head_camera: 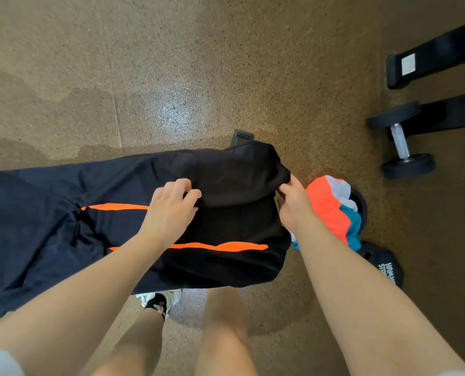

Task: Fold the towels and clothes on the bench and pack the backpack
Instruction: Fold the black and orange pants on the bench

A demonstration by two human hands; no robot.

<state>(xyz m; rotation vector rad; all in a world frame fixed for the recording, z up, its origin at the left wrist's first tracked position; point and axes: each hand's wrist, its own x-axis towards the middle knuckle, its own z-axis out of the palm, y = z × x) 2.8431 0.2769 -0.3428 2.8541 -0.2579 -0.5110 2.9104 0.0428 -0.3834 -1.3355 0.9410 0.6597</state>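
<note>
A: Item one?
B: Black garment [133,213] with orange stripes, spread across the middle of the frame from the left edge to right of centre. Its right end is folded over on itself.

A: Hands?
B: Left hand [171,207], centre frame, fingers curled, pinching the edge of the folded flap. Right hand [293,204], right of centre, thumb and fingers pinching the flap's right corner.

A: Beside it?
B: Orange, white and teal cloth [334,210], bunched, just right of the right hand, partly behind the forearm.

A: Below that?
B: Black item with white lettering [386,264], lower right; what it is, cannot tell.

A: Floor goods?
B: Dumbbell [401,139], right edge. Two black bars [437,55], upper right. Speckled brown floor [144,77] throughout.

A: Bottom of frame?
B: Bare legs and one white shoe [160,299] with a black sock.
</note>
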